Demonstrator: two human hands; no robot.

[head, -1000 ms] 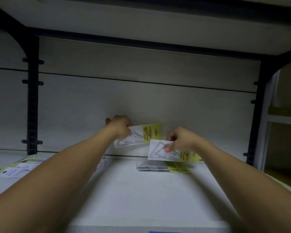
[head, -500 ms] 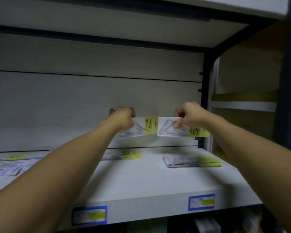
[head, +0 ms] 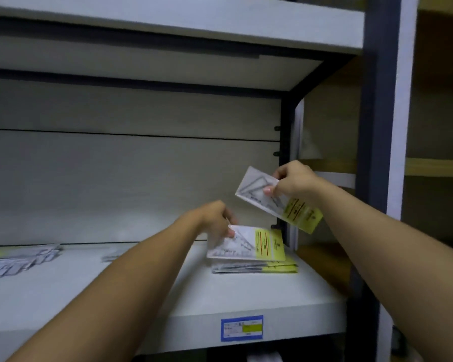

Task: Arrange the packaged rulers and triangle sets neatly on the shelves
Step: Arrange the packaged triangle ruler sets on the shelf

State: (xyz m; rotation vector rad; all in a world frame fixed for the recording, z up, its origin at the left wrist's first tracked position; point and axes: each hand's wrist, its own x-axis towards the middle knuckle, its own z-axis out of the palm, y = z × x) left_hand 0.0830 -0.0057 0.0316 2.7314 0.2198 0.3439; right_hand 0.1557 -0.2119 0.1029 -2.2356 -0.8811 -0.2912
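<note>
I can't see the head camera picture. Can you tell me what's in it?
The left hand lowers a triangle set packet onto a stack on the white shelf. The right hand holds another packet tilted in the air above it.

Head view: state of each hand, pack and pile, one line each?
left hand: grips the lower pack, at the pile
lower pack: tilted, touching the pile's top
right hand: pinches the upper pack
upper pack: in the air, slanted, yellow end down
right pile: flat on the shelf
left packs: lying flat, blurred
</note>
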